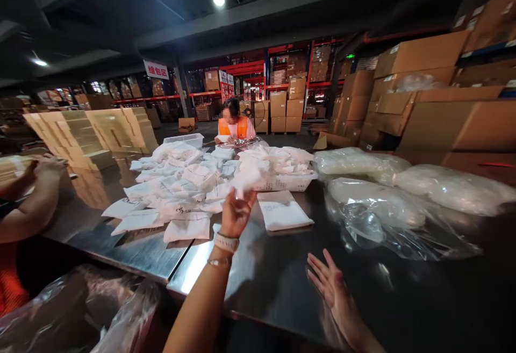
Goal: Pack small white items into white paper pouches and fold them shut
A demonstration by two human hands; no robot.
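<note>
My left hand [235,214], with bands on its wrist, is raised over the metal table and closed on a white pouch [246,174] smeared by motion. Behind it stands a white perforated basket [284,182] filled with more such pouches. A single flat pouch [284,212] lies on the table just right of this hand. To the left spreads a heap of white pouches [177,186], some with dark printing. My right hand [331,283] hovers low over the bare metal near the table's front edge, fingers spread, holding nothing.
Clear plastic bags [374,202] with whitish contents lie at right. Stacked cartons [92,132] stand at left, near a co-worker's hands [50,165]. Another person in an orange vest [236,127] sits across the table. A plastic-lined container [84,310] is at front left.
</note>
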